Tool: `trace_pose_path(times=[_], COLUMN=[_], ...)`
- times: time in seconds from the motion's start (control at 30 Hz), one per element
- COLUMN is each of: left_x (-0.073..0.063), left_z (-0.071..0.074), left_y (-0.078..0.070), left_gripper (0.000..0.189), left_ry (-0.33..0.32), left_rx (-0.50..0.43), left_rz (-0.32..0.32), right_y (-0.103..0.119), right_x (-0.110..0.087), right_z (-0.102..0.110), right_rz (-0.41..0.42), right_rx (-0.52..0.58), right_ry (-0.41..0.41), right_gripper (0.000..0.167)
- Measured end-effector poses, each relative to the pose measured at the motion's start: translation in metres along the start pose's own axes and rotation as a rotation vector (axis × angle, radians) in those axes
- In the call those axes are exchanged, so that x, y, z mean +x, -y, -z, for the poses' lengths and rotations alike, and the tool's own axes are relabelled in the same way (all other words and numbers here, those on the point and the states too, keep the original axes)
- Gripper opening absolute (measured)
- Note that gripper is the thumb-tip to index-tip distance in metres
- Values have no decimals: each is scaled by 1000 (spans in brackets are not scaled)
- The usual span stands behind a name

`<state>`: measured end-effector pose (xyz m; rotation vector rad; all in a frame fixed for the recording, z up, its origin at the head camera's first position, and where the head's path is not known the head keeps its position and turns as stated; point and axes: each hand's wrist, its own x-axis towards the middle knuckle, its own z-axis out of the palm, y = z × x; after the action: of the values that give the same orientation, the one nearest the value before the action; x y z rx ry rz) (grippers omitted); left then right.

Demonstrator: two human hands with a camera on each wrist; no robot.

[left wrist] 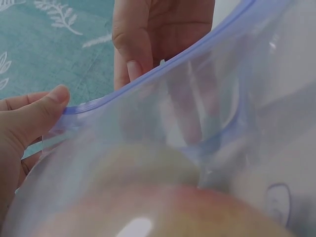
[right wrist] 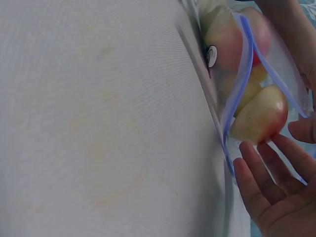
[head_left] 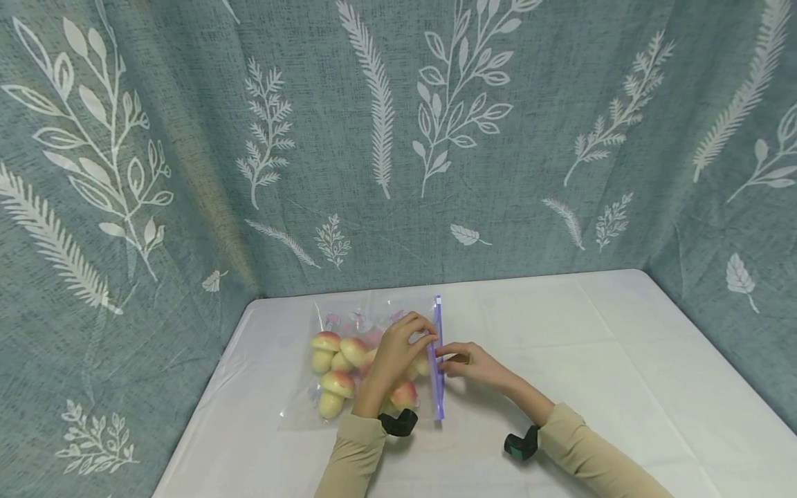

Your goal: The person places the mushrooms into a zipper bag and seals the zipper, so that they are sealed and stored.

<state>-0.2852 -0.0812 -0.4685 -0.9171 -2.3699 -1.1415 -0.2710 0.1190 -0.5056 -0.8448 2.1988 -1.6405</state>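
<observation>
A clear zip bag (head_left: 299, 408) with a purple-blue zip edge (head_left: 439, 408) lies on its side, its mouth to the right. Inside are several yellow-and-red mushroom-shaped pieces (head_left: 337, 382). My left hand (head_left: 398, 353) reaches over the bag; in the left wrist view its thumb and fingers pinch the zip edge. At the mouth is my right hand (head_left: 473, 365), palm up and fingers loosely spread in the right wrist view. Some of its fingers show through the film in the left wrist view. They lie close to a yellow-and-red piece (right wrist: 264, 116); whether they touch it I cannot tell.
A white cloth covers the table (head_left: 560, 332). Behind it and at both sides hangs a blue-green curtain (head_left: 398, 228) with white leaf prints. Black wrist devices (head_left: 398, 422) sit at both cuffs.
</observation>
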Motion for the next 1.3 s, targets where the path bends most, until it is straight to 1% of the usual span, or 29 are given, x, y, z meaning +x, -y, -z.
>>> trace_pose_path(times=[0.2, 0.4, 0.6, 0.83, 0.97, 1.07, 1.3], left_x=[0, 1, 2, 2, 3, 5, 15], left_z=[1, 1, 0, -2, -2, 0, 8], left_y=[-1, -1, -2, -3, -4, -5, -6], left_gripper=[6, 6, 6, 6, 7, 8, 16], left_ry=[6, -16, -1, 46, 68, 86, 140], left_rx=[-4, 4, 29, 79, 103, 118, 165], left_rz=[4, -36, -40, 1, 15, 10, -28], right_y=[0, 1, -5, -6, -4, -2, -1], right_x=[1, 2, 2, -1, -3, -6, -13], right_z=[-3, -4, -3, -2, -2, -1, -1], right_rz=[17, 21, 29, 72, 78, 65, 36], right_rx=[-5, -3, -27, -50, -58, -65, -51], right_ry=[17, 26, 32, 65, 68, 60, 42], right_gripper=[39, 40, 38, 36, 37, 38, 36])
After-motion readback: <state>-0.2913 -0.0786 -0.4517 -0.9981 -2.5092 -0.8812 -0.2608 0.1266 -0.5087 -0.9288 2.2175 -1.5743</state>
